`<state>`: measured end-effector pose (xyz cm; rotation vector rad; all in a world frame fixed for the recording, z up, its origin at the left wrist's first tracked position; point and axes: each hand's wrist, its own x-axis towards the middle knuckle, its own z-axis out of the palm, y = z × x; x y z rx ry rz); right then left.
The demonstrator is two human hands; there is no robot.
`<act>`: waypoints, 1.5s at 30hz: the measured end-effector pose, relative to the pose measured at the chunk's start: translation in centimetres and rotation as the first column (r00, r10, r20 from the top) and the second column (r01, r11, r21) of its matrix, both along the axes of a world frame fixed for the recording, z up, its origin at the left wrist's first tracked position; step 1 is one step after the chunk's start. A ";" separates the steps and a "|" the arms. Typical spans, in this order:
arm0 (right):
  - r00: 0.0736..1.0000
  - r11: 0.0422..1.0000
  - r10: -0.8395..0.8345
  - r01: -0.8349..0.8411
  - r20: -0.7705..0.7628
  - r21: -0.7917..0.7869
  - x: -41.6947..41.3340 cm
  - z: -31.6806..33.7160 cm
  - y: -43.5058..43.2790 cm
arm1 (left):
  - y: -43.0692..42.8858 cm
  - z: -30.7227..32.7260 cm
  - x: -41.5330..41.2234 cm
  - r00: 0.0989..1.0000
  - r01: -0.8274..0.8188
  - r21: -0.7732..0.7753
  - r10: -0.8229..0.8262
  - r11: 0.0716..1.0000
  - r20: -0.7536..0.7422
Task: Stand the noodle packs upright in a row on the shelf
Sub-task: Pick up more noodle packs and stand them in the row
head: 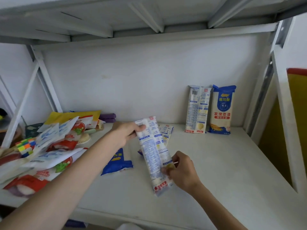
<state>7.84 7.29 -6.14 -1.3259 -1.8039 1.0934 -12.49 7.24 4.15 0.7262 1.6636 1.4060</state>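
At the far left of the shelf [224,163] we see a loose heap of packets [49,151], white, red and yellow, lying flat and overlapping one another. A colourful puzzle cube [25,146] sits at the heap's left edge. Two purple blocks [108,118] are stacked by the back wall behind the heap.

The left grip [126,135] reaches in from the lower left, its thumb and fingers curled round the top end of a white noodle pack [154,156]. Below that wrist a blue noodle pack [118,164] lies flat on the shelf, partly hidden by the arm.

The white noodle pack shows us its side of small blue print. It is held slanted over the middle of the shelf, with its top end away and to the left and its red-labelled bottom end toward the front edge. We cannot tell whether that lower end touches the shelf. Just behind it a further pack [166,134] lies flat, mostly covered.

The right grip [181,173] comes in from the lower right and pinches the white noodle pack's right edge near its lower end, between thumb and fingertips.

Further right, close to the back wall, we find two packs standing upright side by side. One is a pale standing pack [197,110] with a barcode near its top, and just beside it is a blue-topped standing pack [221,110] with red lettering. Beyond the shelf's right post we see a yellow panel [297,113].
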 end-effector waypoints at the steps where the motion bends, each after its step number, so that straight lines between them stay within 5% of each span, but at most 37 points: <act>1: 1.000 1.000 -0.010 0.010 -0.016 0.009 0.4 0.0 0.0 | 0.4 0.4 0.8 1.000 0.010 0.041 -0.008 0.999 -0.025; 7: 0.997 0.999 -0.051 0.050 -0.051 -0.021 2.6 1.4 1.3 | 2.7 1.7 4.5 0.974 0.182 0.135 -0.160 0.974 -0.159; 14: 0.996 0.999 -0.034 0.033 -0.085 -0.023 3.7 1.9 3.9 | 3.8 1.0 6.9 0.953 0.302 0.322 -0.286 0.897 -0.099; 19: 0.961 0.996 -0.070 0.054 -0.266 -0.069 3.7 1.6 4.3 | 3.9 0.0 8.3 0.926 0.373 0.415 -0.360 0.830 -0.112; 24: 0.936 0.995 -0.097 0.084 -0.337 -0.053 4.1 1.7 4.9 | 3.9 -2.5 9.3 0.895 0.440 0.296 -0.385 0.848 -0.226; 33: 0.984 0.989 0.136 -0.142 -0.116 -0.042 4.8 2.2 5.6 | 4.2 -4.6 8.9 0.915 0.401 0.341 -0.358 0.850 -0.185; 45: 0.994 0.998 0.053 -0.056 -0.098 -0.026 4.9 1.7 5.2 | 3.9 -6.2 7.4 0.808 0.573 0.152 -0.524 0.805 -0.269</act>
